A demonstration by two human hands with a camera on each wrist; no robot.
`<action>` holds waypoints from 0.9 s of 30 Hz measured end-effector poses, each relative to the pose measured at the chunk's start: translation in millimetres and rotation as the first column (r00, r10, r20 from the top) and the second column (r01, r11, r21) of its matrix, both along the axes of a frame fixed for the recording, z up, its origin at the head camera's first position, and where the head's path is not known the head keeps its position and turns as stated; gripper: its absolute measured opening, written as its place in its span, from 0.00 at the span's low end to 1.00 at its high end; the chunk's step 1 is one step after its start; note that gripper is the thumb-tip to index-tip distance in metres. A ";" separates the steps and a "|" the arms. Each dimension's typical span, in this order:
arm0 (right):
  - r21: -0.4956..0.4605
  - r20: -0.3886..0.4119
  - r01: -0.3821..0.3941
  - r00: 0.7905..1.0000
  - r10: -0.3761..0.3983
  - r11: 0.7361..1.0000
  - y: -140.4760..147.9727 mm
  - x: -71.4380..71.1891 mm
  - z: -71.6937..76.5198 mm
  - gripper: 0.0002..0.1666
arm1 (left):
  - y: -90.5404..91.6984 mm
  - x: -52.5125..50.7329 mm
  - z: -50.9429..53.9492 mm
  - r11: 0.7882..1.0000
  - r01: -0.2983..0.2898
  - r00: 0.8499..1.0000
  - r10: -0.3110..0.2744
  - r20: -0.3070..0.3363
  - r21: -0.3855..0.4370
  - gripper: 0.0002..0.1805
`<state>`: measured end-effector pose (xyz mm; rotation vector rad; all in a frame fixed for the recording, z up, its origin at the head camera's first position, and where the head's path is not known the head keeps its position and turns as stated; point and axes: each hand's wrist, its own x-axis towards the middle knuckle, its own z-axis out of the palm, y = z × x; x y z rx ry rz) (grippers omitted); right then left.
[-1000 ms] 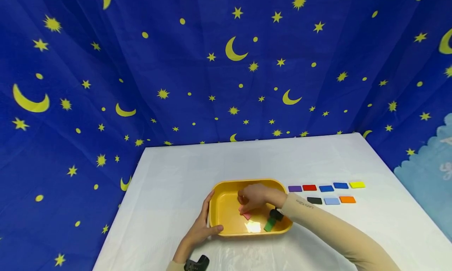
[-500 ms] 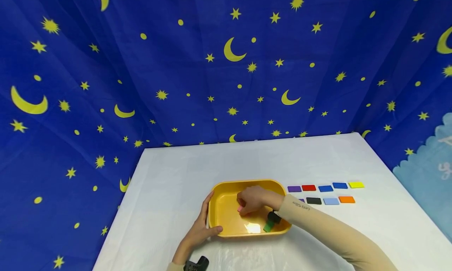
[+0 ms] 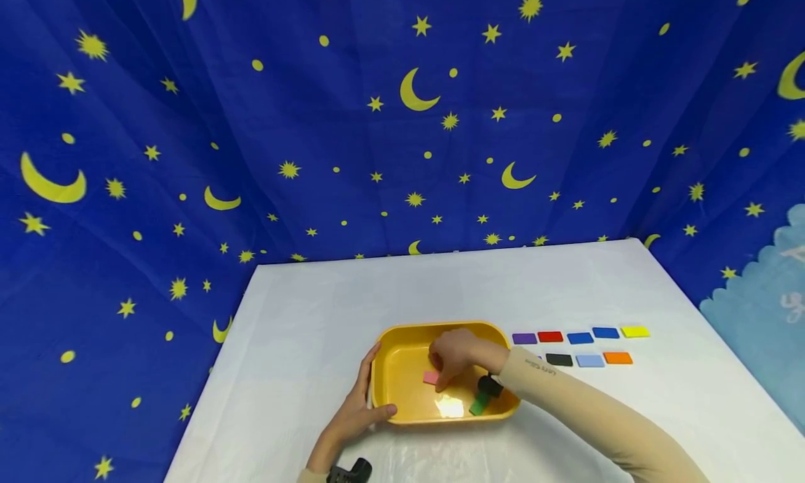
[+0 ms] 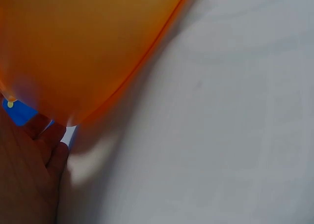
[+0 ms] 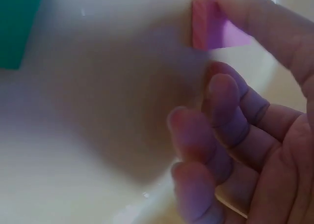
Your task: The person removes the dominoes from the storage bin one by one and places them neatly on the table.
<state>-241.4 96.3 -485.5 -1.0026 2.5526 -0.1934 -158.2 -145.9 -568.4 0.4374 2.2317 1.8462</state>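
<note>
My left hand [image 3: 357,402] holds the left end of a yellow plastic tray [image 3: 402,419], thumb over the near rim and fingers along the outer wall. In the left wrist view its fingertips rest by the tray's corner. Inside the tray, my right hand [image 3: 454,354] is beside a small pink block [image 3: 430,377] on the bottom. The right wrist view shows the thumb touching the pink block [image 5: 216,30], while the other fingers are loosely bent and apart from it. A green block [image 3: 479,403] lies near the tray's right end, partly hidden by the wrist camera.
On the white table [image 3: 314,329], right of the tray, two rows of coloured blocks lie flat, among them red [image 3: 550,337], yellow [image 3: 635,331], black [image 3: 559,360] and orange [image 3: 618,358]. The right sleeve partly covers a purple one. A blue star-patterned curtain [image 3: 352,133] hangs behind.
The pink block turned from slanted to nearly straight in the tray. Half a second ago the right fingers pinched and mostly covered it; now they have moved off rightward. The left hand stays put.
</note>
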 end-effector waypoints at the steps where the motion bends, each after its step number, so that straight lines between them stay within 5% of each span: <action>1: 0.003 0.007 0.005 1.000 -0.005 1.000 0.7 0.5 0.5 0.21 | -0.1 0.2 0.2 1.000 -0.003 1.000 0.003 0.003 -0.005 0.56; 17: -0.044 0.131 0.046 0.991 -0.040 0.998 3.2 3.1 -10.1 0.19 | 2.0 0.2 -0.3 1.000 -0.023 0.999 0.023 0.022 -0.021 0.55; 27: -0.090 0.051 0.058 0.997 -0.054 0.994 7.9 -0.9 -14.4 0.22 | 0.7 0.2 -0.5 1.000 -0.020 1.000 0.020 0.002 -0.017 0.57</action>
